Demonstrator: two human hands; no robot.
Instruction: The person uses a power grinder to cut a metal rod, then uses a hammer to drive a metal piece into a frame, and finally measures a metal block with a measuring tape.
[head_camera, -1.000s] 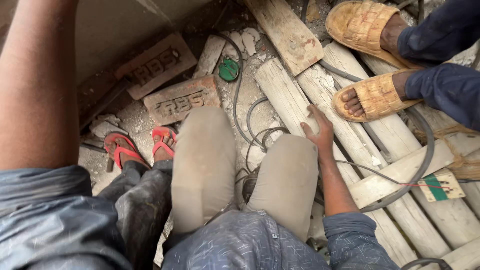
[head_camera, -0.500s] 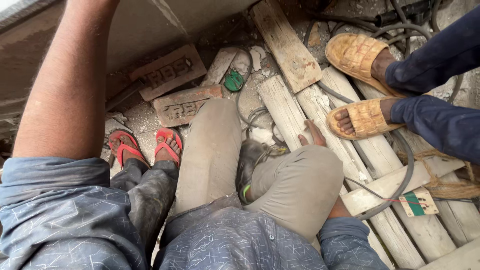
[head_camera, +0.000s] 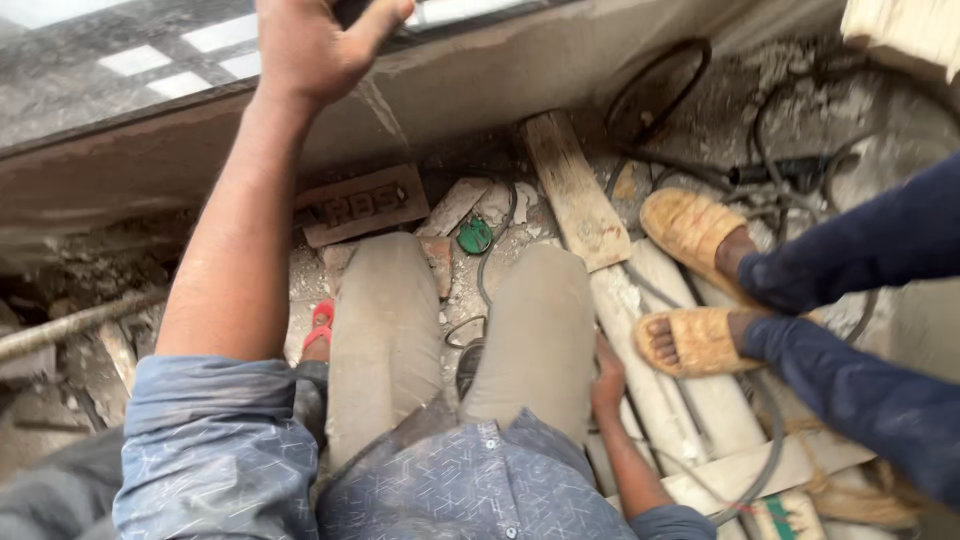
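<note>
A: Where was the left hand (head_camera: 318, 45) seen?

B: It was seen raised at the far side, up by the grey ledge (head_camera: 560, 75). The fingers were curled in with the thumb stuck out. Nothing could be seen held in it, and whether the ledge was touched could not be told.

A: And the right hand (head_camera: 607, 378)?

B: It was seen low down on the right, just beside the right knee. It was laid on a pale wooden plank (head_camera: 650, 385). The fingers were bent a little and nothing was pinched in them.

A: What was seen near that hand?

B: More planks were laid side by side there, with dark cables (head_camera: 770, 440) run over them. Two feet in tan sandals (head_camera: 695, 340) were seen just to the right. They belonged to another person in dark blue trousers.

A: What was seen farther away?

B: A brown brick (head_camera: 360, 205) was seen flat by the ledge. A small green round thing (head_camera: 474, 236) was seen between the knees, a bit farther off. A red sandal (head_camera: 320, 322) was seen to the left of the left leg.
</note>
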